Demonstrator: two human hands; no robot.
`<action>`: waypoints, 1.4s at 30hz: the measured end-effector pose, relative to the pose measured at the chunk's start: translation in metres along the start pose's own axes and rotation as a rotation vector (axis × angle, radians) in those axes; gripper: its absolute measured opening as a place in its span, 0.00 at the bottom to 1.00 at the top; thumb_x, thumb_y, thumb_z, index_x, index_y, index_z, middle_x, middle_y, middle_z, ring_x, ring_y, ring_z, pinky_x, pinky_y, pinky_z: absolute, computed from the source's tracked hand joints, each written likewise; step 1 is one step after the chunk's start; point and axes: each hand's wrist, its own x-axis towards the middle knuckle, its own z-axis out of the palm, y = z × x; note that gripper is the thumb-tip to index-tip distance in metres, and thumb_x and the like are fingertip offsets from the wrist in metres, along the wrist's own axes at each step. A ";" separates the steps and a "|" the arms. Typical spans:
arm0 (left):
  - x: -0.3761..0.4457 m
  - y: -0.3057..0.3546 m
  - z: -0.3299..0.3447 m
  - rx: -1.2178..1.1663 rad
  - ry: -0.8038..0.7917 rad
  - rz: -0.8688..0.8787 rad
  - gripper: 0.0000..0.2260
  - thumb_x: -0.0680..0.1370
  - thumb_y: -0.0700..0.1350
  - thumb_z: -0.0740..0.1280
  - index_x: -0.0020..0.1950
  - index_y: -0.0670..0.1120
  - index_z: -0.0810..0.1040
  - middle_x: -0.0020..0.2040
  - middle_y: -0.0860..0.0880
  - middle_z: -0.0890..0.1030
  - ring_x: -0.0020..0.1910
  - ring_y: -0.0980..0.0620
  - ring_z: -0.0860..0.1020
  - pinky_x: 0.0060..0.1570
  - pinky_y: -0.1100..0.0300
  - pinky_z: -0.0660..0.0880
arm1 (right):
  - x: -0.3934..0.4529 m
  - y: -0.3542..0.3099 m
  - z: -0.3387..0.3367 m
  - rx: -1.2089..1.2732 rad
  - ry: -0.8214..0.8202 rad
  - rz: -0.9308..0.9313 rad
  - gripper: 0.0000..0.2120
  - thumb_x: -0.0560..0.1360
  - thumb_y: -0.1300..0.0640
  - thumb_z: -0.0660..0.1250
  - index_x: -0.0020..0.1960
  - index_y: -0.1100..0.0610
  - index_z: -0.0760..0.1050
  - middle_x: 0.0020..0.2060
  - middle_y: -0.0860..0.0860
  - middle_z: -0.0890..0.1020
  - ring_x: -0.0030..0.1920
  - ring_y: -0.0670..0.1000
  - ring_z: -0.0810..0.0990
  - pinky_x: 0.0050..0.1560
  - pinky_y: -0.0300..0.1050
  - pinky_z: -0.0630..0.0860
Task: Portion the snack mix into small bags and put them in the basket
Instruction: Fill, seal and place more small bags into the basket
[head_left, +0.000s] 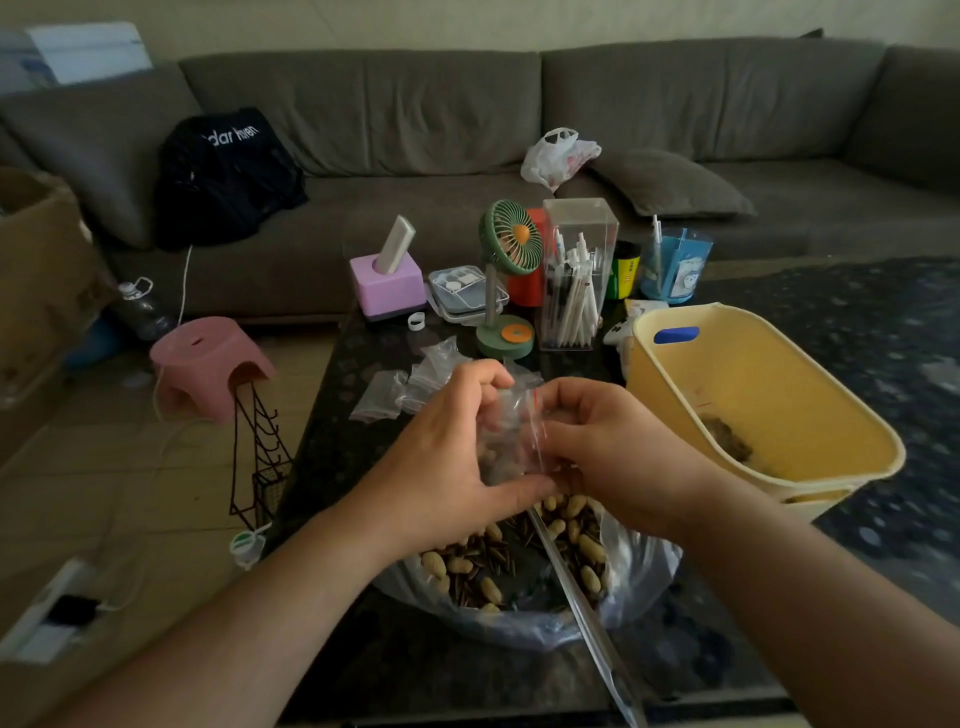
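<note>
Here two hands (524, 441) grip one small bag (511, 431).

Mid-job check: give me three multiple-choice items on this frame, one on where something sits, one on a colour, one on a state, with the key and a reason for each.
1. Where is the basket relative to the big bag of snack mix?
A. To its right, farther from the camera
B. On the sofa
C. To its left, on the floor

2. What colour is the basket?
A. Green
B. Pale yellow
C. Pink

3. What is the state of the small bag in the hands?
A. Lying flat among the empty bags
B. Already in the basket
C. Held up by both hands over the snack mix

Key:
1 A: the basket stands on the table, right of the open bag of peanuts and seeds.
2 B: its walls are pale yellow, with a blue-looking handle slot.
3 C: the left hand and right hand both pinch it, with some mix visible inside.
</note>
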 end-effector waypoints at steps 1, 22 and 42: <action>0.000 0.000 -0.003 0.035 -0.020 0.002 0.36 0.69 0.64 0.79 0.66 0.67 0.59 0.56 0.64 0.70 0.59 0.72 0.70 0.49 0.74 0.71 | -0.001 -0.001 -0.003 -0.025 -0.021 0.019 0.08 0.79 0.70 0.68 0.57 0.65 0.76 0.43 0.63 0.84 0.42 0.60 0.82 0.45 0.53 0.82; -0.004 -0.008 0.000 -0.325 0.148 -0.133 0.24 0.69 0.62 0.77 0.62 0.59 0.79 0.57 0.61 0.81 0.58 0.58 0.80 0.57 0.65 0.77 | -0.012 0.000 -0.020 -0.493 -0.046 -0.122 0.06 0.86 0.54 0.61 0.55 0.48 0.76 0.41 0.50 0.84 0.40 0.50 0.84 0.45 0.46 0.84; -0.008 -0.019 -0.010 -0.871 -0.084 -0.582 0.20 0.68 0.52 0.75 0.57 0.45 0.83 0.52 0.48 0.88 0.56 0.51 0.85 0.54 0.59 0.79 | 0.001 0.024 -0.030 -0.957 0.155 -0.360 0.07 0.85 0.52 0.61 0.57 0.48 0.78 0.41 0.45 0.82 0.40 0.44 0.81 0.43 0.44 0.80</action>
